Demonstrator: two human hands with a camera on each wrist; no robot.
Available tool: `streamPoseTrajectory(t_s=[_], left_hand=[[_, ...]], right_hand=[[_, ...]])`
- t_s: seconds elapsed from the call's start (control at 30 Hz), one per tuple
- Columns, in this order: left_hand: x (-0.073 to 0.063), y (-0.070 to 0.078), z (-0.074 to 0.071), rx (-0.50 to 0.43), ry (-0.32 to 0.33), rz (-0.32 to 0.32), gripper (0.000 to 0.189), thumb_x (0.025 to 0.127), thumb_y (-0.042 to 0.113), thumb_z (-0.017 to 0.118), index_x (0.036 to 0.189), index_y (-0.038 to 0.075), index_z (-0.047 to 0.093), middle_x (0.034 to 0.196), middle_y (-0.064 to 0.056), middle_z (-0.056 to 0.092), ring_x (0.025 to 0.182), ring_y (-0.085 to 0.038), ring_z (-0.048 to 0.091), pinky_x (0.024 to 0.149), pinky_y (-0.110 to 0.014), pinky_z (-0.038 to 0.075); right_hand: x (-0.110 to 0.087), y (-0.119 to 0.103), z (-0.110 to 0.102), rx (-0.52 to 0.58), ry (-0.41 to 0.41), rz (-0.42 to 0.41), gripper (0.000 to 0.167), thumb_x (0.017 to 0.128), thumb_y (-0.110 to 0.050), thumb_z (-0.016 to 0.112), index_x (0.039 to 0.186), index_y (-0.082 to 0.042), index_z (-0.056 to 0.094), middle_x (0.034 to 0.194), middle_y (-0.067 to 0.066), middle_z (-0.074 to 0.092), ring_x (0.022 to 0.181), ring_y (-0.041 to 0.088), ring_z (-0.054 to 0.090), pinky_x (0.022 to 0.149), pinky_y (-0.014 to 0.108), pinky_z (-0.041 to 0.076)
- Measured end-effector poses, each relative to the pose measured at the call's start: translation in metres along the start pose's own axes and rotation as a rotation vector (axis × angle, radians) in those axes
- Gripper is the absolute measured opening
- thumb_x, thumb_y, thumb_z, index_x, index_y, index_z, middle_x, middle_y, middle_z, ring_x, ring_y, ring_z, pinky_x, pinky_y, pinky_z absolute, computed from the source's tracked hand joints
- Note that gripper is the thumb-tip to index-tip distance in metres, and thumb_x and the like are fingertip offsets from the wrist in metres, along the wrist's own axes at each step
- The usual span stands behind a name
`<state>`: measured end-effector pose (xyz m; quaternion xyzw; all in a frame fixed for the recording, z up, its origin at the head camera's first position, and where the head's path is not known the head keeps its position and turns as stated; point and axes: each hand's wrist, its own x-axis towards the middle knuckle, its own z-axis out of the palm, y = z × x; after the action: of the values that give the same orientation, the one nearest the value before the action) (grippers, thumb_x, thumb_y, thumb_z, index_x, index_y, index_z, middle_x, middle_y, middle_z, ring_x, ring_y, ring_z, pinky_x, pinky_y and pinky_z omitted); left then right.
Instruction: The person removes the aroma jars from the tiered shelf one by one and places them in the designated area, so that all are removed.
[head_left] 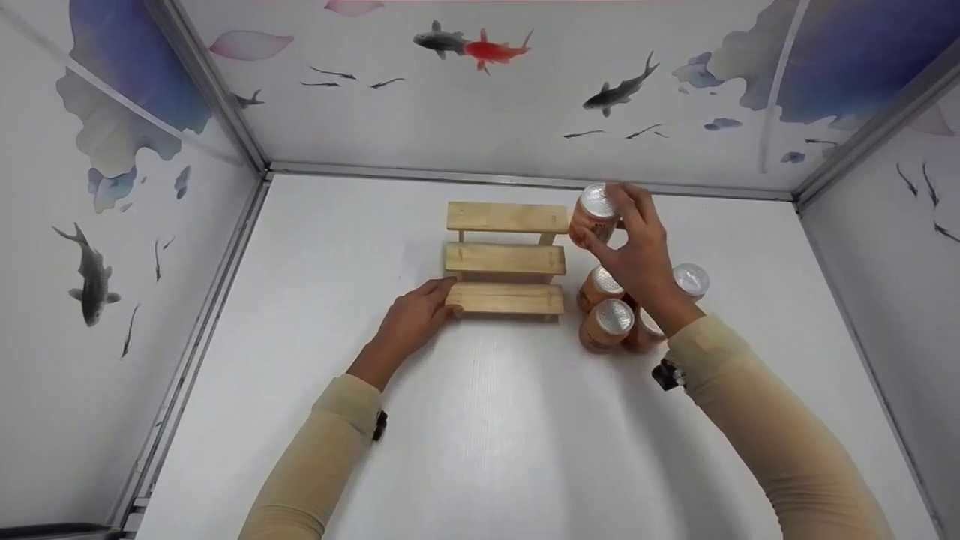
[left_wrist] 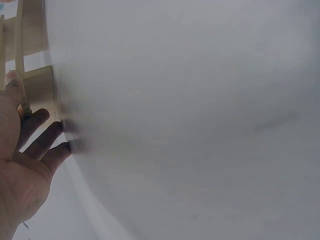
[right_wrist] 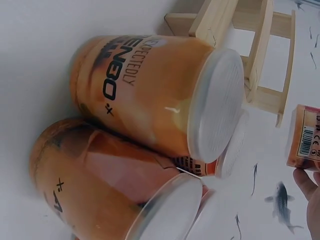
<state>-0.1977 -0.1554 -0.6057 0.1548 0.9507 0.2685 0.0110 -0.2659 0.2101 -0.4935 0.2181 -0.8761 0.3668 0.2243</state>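
Observation:
My right hand (head_left: 641,255) grips an orange can (head_left: 592,223) with a shiny silver top, held up beside the right end of the top step of a small three-step wooden rack (head_left: 510,259). The barcode side of that held can (right_wrist: 306,137) shows at the edge of the right wrist view. Thumb and fingers of my left hand (head_left: 412,319) pinch the left end of the rack's lowest step. From the left wrist, the left hand (left_wrist: 25,155) has its thumb over the board's edge and its other fingertips close to the table.
Several more orange cans (head_left: 606,325) stand grouped right of the rack, partly hidden under my right hand and forearm. A white table (head_left: 480,435) carries everything. Fish-patterned panels (head_left: 517,97) wall it in at the back and both sides.

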Motion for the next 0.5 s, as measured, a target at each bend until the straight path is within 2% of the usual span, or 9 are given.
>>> streamPoseTrajectory(t_s=[0.2, 0.3, 0.4, 0.5], left_hand=[[0.000, -0.001, 0.002, 0.012, -0.004, 0.000, 0.065, 0.112, 0.052, 0.058, 0.164, 0.013, 0.054, 0.160, -0.012, 0.063, 0.140, -0.038, 0.067, 0.114, -0.054, 0.057], [0.001, -0.001, 0.001, 0.008, 0.001, 0.002, 0.065, 0.112, 0.052, 0.058, 0.164, 0.014, 0.055, 0.160, -0.011, 0.063, 0.140, -0.039, 0.067, 0.114, -0.054, 0.057], [0.001, 0.000, 0.000, 0.005, -0.002, -0.002, 0.065, 0.112, 0.052, 0.058, 0.164, 0.014, 0.054, 0.161, -0.010, 0.063, 0.141, -0.039, 0.067, 0.114, -0.054, 0.057], [0.001, 0.002, 0.000, 0.011, -0.014, -0.015, 0.066, 0.111, 0.053, 0.058, 0.165, 0.014, 0.054, 0.161, -0.011, 0.062, 0.140, -0.040, 0.067, 0.113, -0.055, 0.057]], right_hand=[[-0.007, 0.005, -0.011, -0.011, -0.001, 0.013, 0.073, 0.096, -0.019, 0.089, 0.159, -0.004, 0.055, 0.153, 0.022, 0.053, 0.131, 0.032, 0.066, 0.095, 0.047, 0.064], [-0.011, 0.006, -0.017, -0.027, 0.003, 0.009, 0.072, 0.096, -0.019, 0.089, 0.159, -0.005, 0.055, 0.153, 0.021, 0.054, 0.133, 0.031, 0.066, 0.098, 0.033, 0.063], [-0.016, 0.009, -0.023, -0.040, 0.006, 0.012, 0.072, 0.097, -0.021, 0.089, 0.159, -0.006, 0.055, 0.154, 0.021, 0.054, 0.135, 0.030, 0.066, 0.100, 0.015, 0.056], [-0.023, 0.012, -0.028, -0.044, 0.017, 0.004, 0.071, 0.097, -0.020, 0.089, 0.158, -0.005, 0.056, 0.153, 0.022, 0.055, 0.133, 0.032, 0.067, 0.098, 0.011, 0.054]])
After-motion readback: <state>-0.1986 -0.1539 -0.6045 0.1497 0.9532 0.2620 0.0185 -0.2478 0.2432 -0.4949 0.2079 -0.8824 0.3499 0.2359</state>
